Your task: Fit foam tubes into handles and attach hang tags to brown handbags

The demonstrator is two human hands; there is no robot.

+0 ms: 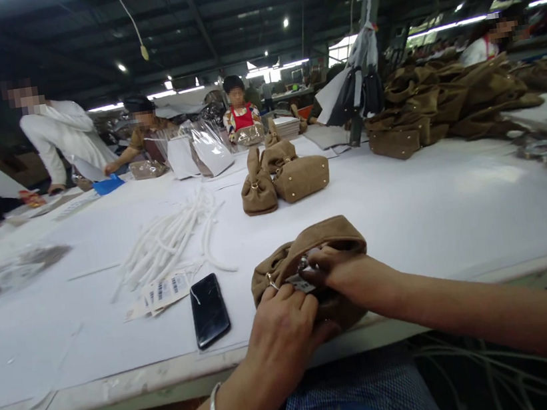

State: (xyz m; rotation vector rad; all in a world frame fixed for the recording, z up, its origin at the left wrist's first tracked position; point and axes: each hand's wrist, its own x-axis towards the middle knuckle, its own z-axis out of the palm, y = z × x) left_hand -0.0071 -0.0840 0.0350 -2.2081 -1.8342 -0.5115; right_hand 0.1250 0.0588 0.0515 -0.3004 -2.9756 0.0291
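Observation:
A brown handbag (342,228) with a looped handle lies at the table's front edge, between my hands. My left hand (283,318), with a bangle on its wrist, is closed on the near side of the bag, its fingers curled beside a small metal ring. At the bag's opening under the handle, my right hand (347,272) is closed with fingers pinched together near a shiny bit and a white printed tag (301,283). What exactly the right fingertips grip is hidden. A black phone (209,311) lies left of the bag.
Paper tags (167,291) and a bundle of white cords (167,236) lie left. Several finished brown bags (303,177) stand ahead. A heap of brown bags (451,97) lies at the back right beside a post (357,130). Co-workers work across the table (420,212).

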